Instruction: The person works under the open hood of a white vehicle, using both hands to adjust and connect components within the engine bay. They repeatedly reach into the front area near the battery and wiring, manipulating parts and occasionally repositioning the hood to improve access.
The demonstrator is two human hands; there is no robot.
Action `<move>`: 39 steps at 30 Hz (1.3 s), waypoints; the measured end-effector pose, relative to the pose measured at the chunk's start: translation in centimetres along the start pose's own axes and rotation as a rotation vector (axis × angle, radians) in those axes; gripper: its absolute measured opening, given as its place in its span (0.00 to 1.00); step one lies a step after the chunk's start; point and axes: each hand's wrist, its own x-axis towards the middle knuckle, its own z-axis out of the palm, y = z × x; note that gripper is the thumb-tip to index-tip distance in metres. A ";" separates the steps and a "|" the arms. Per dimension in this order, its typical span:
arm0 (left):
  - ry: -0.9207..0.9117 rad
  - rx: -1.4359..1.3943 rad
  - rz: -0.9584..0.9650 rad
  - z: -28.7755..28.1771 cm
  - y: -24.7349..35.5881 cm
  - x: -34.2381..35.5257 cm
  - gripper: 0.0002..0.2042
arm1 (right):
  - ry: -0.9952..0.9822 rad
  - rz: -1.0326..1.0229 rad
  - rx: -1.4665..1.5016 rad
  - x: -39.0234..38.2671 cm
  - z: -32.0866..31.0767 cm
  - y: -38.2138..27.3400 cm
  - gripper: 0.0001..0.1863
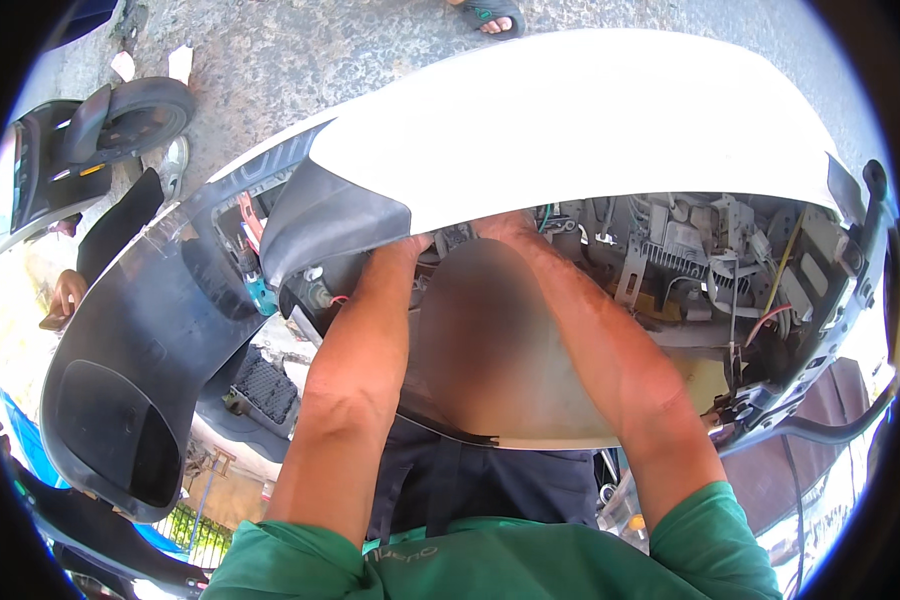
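Observation:
Both my forearms reach into the open body of a scooter-like vehicle, under its white panel [570,130]. Only the back of my left hand [420,243] shows, beside the dark plastic trim [340,225]; its fingers are hidden. My right hand [507,224] also goes in under the panel's edge, its fingers out of sight. Around a small dark part [457,237] between the hands, I cannot make out any grip. Right of my right forearm lie a finned metal unit [682,262], wiring and a metal bracket [630,275]. A blurred oval covers the middle of the cavity.
A turquoise tool [260,290] rests in the opening at the left, near the dark glossy panel [150,280]. Beyond it are another person's hand [66,297] and a parked two-wheeler's wheel [145,120]. Another person's sandalled foot [496,22] stands on the rough ground.

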 end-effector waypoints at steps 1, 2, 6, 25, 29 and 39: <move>-0.012 0.022 -0.060 -0.2 0.2 -0.3 0.23 | -0.011 -0.010 -0.052 -0.5 -0.4 -0.4 0.19; -0.029 0.045 -0.113 0.0 0.4 -0.4 0.24 | -0.015 -0.024 -0.105 -0.9 -1.0 -0.8 0.17; -0.147 0.116 -0.215 -1.1 0.4 -0.2 0.27 | -0.004 0.207 -0.059 -4.5 -4.4 -5.1 0.17; -0.047 1.510 1.547 5.9 -3.1 -6.4 0.14 | 0.572 -0.044 -0.005 -4.6 -11.0 -2.1 0.25; -0.112 1.666 1.495 7.9 -2.7 -5.8 0.15 | 0.428 0.032 -0.018 -3.4 -11.5 -2.7 0.35; -0.075 1.440 1.617 8.3 -3.9 -3.0 0.13 | 0.285 -0.039 -0.032 0.2 -11.6 -1.5 0.30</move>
